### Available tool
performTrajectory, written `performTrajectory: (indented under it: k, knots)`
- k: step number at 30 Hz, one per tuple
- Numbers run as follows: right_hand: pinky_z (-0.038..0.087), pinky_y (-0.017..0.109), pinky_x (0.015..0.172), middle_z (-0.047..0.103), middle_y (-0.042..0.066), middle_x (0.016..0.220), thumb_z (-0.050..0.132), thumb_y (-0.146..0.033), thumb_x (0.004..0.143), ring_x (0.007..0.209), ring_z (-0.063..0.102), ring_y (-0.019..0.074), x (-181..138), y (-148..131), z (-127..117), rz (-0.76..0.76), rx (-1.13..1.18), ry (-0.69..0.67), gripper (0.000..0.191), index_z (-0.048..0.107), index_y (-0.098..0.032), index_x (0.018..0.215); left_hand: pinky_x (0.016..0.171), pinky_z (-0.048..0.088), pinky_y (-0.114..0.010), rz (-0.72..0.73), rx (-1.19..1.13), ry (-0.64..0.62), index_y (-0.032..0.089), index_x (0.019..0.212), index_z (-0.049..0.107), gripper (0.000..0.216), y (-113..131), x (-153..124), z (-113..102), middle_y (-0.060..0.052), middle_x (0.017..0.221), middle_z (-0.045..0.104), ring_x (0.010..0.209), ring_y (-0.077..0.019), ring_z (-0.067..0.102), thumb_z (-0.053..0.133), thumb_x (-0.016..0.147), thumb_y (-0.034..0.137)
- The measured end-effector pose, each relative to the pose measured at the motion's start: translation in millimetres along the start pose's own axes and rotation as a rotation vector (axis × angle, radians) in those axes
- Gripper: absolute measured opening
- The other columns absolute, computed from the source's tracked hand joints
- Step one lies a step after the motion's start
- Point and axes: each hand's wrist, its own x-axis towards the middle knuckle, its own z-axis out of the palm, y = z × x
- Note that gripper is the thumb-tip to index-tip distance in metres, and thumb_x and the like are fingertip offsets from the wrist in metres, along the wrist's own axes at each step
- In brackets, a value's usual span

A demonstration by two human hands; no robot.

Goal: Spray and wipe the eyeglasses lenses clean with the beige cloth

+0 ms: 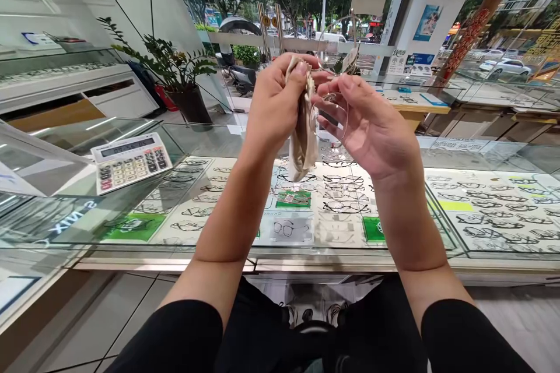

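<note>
Up in front of me, above a glass display counter point(350, 154), my left hand point(275, 102) is closed on a beige cloth point(303, 157). The cloth is bunched under the thumb, and its loose end hangs down. Beside it, a pair of thin-rimmed eyeglasses point(347, 119) is held between both hands. My right hand point(380, 128) pinches its wire frame between thumb and index finger, the other fingers loosely curled behind a clear lens. The cloth and left fingers hide part of the glasses, so I cannot tell whether the cloth wraps a lens.
Rows of eyeglass frames point(345, 207) lie under the counter glass. A white calculator point(131, 163) sits on top at left, near a clear slanted panel point(39, 157). A potted plant point(190, 105) stands beyond, before the street window. More frames point(499, 224) fill the case at right.
</note>
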Motion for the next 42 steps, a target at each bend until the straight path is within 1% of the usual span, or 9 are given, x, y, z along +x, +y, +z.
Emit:
performTrajectory:
  k: [4,9,18,21,26,31,33,39,42]
  knots:
    - [0.060,0.043,0.099,0.078,-0.003,0.118,0.064,-0.061,0.099,0.142,0.065,0.0304,10,7,-4,0.000,0.019,-0.024,0.041,0.077,-0.022,0.105,0.095,0.062,-0.045,0.003,0.009,0.080,0.018,0.106,0.075,0.039,-1,0,-3,-0.006,0.099,0.076,0.107,-0.0278,0.076,0.071,0.102,0.057]
    - [0.064,0.044,0.105,0.082,0.001,0.114,0.087,-0.054,0.084,0.134,0.070,0.0272,19,18,-9,-0.002,0.103,-0.142,0.030,0.073,-0.028,0.091,0.083,0.063,-0.039,-0.118,-0.119,0.140,0.028,0.097,0.079,0.025,4,-2,5,-0.004,0.100,0.081,0.099,-0.0253,0.073,0.070,0.103,0.050]
    - [0.064,0.037,0.096,0.081,0.001,0.101,0.090,-0.049,0.082,0.109,0.075,0.0209,29,39,-9,-0.024,0.113,-0.101,0.028,0.073,-0.027,0.088,0.072,0.057,-0.027,-0.376,-0.450,0.016,0.023,0.112,0.078,0.032,-11,3,1,-0.003,0.094,0.075,0.076,-0.0123,0.065,0.059,0.110,0.048]
    - [0.064,0.036,0.094,0.080,0.002,0.103,0.089,-0.049,0.083,0.112,0.074,0.0214,31,35,-15,-0.070,0.078,-0.058,0.028,0.074,-0.027,0.088,0.076,0.060,-0.032,-0.417,-0.462,-0.078,0.020,0.117,0.075,0.045,-24,10,-1,-0.005,0.092,0.073,0.080,-0.0164,0.071,0.056,0.108,0.060]
    - [0.065,0.036,0.085,0.080,0.003,0.104,0.088,-0.052,0.083,0.109,0.075,0.0229,33,26,-28,-0.129,0.033,0.009,0.029,0.075,-0.027,0.090,0.074,0.061,-0.037,-0.379,-0.270,-0.213,0.018,0.110,0.070,0.063,-38,12,3,-0.009,0.085,0.072,0.086,-0.0251,0.075,0.054,0.100,0.078]
    - [0.065,0.039,0.086,0.080,0.003,0.104,0.086,-0.052,0.084,0.108,0.076,0.0239,34,21,-37,-0.175,0.002,0.052,0.027,0.076,-0.028,0.091,0.069,0.057,-0.029,-0.318,-0.096,0.052,0.023,0.108,0.059,0.050,-36,2,9,-0.007,0.099,0.071,0.088,-0.0189,0.070,0.087,0.086,0.058]
    - [0.065,0.040,0.090,0.080,0.003,0.104,0.086,-0.051,0.085,0.111,0.076,0.0245,34,19,-39,-0.198,0.003,0.058,0.025,0.076,-0.029,0.091,0.066,0.055,-0.027,-0.274,-0.056,0.081,0.023,0.103,0.057,0.050,-33,-2,11,-0.005,0.096,0.069,0.084,-0.0162,0.067,0.091,0.082,0.052]
    - [0.066,0.042,0.096,0.081,0.002,0.104,0.084,-0.055,0.086,0.115,0.076,0.0254,33,15,-44,-0.248,-0.010,0.074,0.026,0.076,-0.030,0.089,0.085,0.061,-0.032,-0.175,-0.096,-0.162,0.021,0.111,0.065,0.052,-29,-4,15,-0.009,0.115,0.073,0.100,-0.0196,0.071,0.096,0.075,0.044]
    - [0.066,0.044,0.097,0.082,0.002,0.104,0.083,-0.055,0.086,0.115,0.076,0.0253,32,12,-45,-0.260,-0.019,0.082,0.027,0.076,-0.030,0.089,0.088,0.061,-0.033,-0.107,-0.130,-0.179,0.021,0.112,0.067,0.047,-34,-4,18,-0.009,0.114,0.074,0.102,-0.0206,0.071,0.092,0.079,0.045]
